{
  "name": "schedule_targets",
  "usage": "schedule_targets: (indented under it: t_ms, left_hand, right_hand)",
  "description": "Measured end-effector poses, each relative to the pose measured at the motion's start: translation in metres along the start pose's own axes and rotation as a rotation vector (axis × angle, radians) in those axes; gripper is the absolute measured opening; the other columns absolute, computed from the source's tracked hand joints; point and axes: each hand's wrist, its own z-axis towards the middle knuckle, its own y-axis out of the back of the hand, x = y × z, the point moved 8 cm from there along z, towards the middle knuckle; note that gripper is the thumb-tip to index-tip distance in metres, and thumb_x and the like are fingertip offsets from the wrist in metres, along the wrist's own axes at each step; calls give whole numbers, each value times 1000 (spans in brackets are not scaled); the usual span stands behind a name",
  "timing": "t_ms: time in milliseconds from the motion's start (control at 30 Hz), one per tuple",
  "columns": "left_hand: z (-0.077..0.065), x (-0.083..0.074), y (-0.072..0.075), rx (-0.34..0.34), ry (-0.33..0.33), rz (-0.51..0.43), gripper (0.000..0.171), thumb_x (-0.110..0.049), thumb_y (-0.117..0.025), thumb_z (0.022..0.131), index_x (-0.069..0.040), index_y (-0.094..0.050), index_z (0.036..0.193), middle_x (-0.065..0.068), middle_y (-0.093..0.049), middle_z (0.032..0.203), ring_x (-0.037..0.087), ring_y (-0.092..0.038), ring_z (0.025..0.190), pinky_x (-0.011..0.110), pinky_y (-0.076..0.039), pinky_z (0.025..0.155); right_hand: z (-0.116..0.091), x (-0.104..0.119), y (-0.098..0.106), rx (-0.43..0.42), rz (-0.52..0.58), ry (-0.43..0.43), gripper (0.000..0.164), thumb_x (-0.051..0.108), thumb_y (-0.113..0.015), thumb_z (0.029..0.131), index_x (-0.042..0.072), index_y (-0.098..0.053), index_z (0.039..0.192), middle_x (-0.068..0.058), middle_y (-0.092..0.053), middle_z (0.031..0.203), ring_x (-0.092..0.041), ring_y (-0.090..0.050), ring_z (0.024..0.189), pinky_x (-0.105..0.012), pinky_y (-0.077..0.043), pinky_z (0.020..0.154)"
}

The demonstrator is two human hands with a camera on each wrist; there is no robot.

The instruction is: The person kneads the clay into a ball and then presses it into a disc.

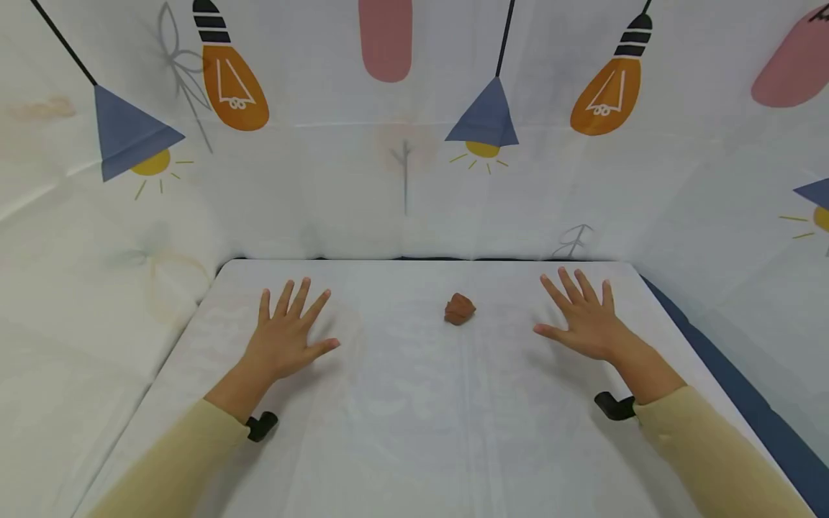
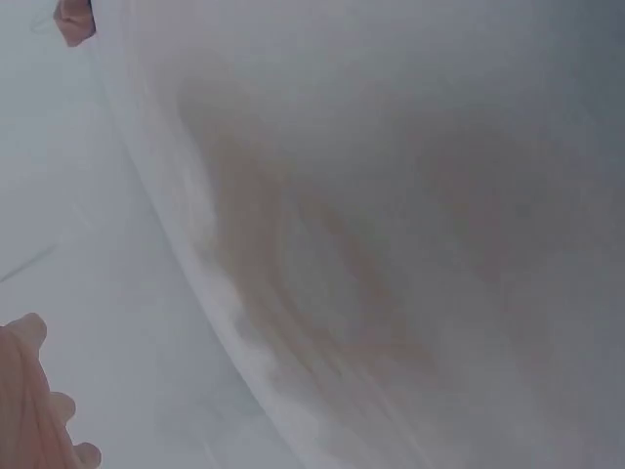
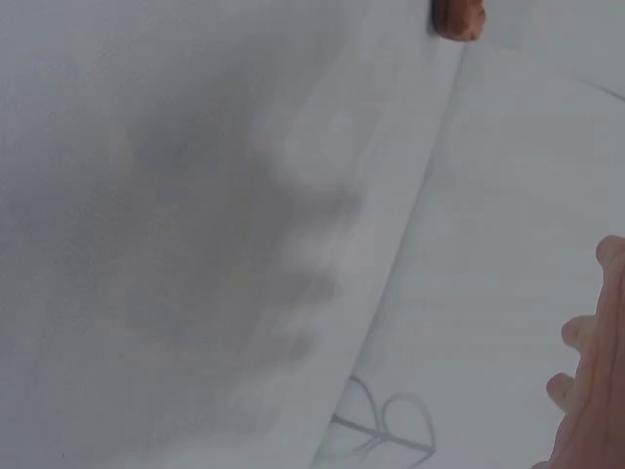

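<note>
A small reddish-brown lump (image 1: 460, 309), faceted and rough like clay, lies on the white table (image 1: 414, 417) toward its far side. To its left, my left hand (image 1: 285, 334) hovers palm down over the table with fingers spread, holding nothing. On the other side, my right hand (image 1: 589, 320) is also spread above the surface, nearer to the lump but apart from it. The lump (image 2: 75, 21) peeks in at the upper left of the left wrist view. In the right wrist view the lump (image 3: 459, 18) is cut off by the top edge.
A pale cloth (image 1: 311, 187) printed with lamps and bulbs hangs behind the table's far edge and along both sides. Dark blue material (image 1: 732, 367) shows along the right edge. Black wrist pieces (image 1: 262, 426) stick out by both cream sleeves (image 1: 175, 467).
</note>
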Motion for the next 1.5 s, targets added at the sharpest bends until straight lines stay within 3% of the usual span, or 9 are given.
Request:
schedule_targets:
  t_ms: [367,833,1500]
  left_hand:
    - [11,-25,0,-15,-37,-39,92,-77,-42,92,-24,-16,162,15,1,167,38,7,152,63,12,114]
    - [25,-54,-5,24,-61,-73,89,-76,-40,93,-24,-18,162,16,-5,167,40,1,152,63,6,116]
    - [44,-87,-18,72,-113,-158,87,-75,-39,94,-25,-18,162,16,-7,167,41,-8,151,62,0,117]
  right_hand:
    - [18,29,-1,-1,14,67,95,72,-47,94,24,-3,163,-18,3,167,-44,7,150,-72,9,110]
    - [38,68,0,15,21,126,93,72,-45,94,21,-7,163,-16,2,167,-41,6,151,-71,4,111]
    - [68,116,-34,127,139,223,90,75,-41,94,25,-12,162,-11,0,168,-38,0,152,-65,2,116]
